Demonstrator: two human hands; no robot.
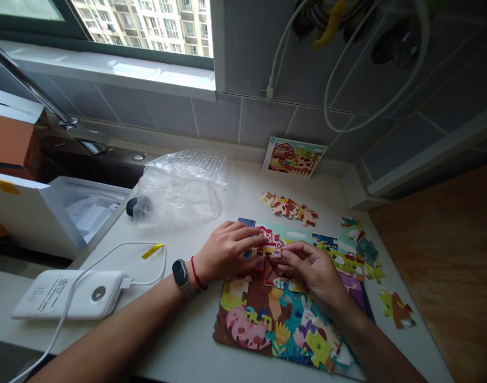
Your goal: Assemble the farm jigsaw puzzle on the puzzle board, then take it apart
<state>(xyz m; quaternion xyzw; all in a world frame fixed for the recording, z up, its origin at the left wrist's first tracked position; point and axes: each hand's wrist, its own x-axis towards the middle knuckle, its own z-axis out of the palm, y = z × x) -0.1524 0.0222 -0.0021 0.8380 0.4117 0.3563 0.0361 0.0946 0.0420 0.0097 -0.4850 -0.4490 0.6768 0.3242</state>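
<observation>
Right hand (311, 271) pinches a piece (274, 253) between its fingertips while left hand (227, 252) lies spread, steadying the puzzle (275, 324). Picture card (294, 157) leans beyond the puzzle, within sight.

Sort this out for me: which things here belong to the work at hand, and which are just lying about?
Belonging:
left hand
right hand
farm jigsaw puzzle
loose puzzle pieces
farm picture card

Lying about:
clear plastic bag
white power bank
open white box
</observation>
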